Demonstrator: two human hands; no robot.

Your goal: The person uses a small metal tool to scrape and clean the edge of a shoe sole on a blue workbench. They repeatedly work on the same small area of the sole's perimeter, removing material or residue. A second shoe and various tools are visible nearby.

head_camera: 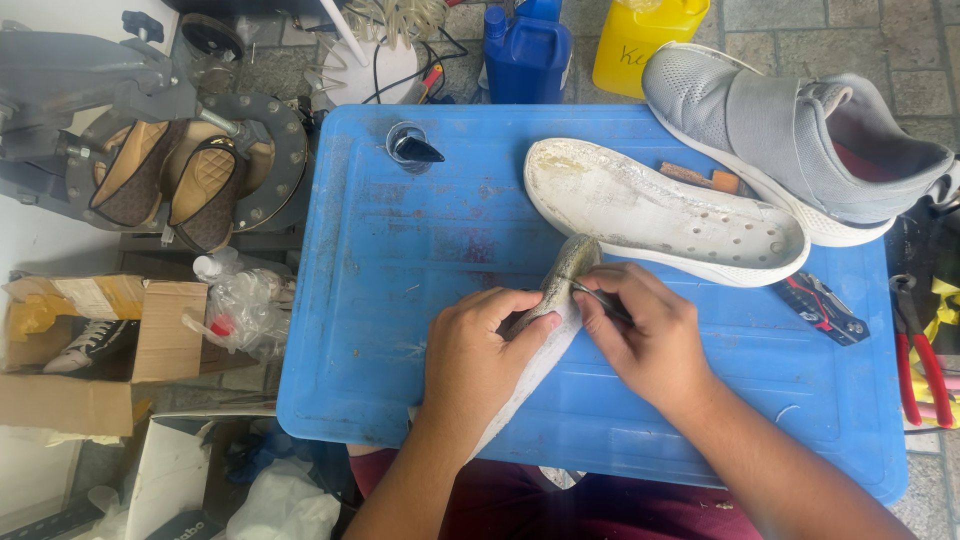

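A: Hands?
B: Left hand grips a thin whitish insole, edge-up on the blue plastic table. Right hand pinches a slim dark tool vs. it.
A: Nearby?
B: Behind insole: white perforated rubber sole, grey mesh sneaker, blue jug & yellow jug.

You worked over a blue tray, scuffed with dull reddish stains. The detached sole was off-white and dotted with small holes. The shoe was grey with a red lining. The pliers had red handles; one jug was blue, another yellow.
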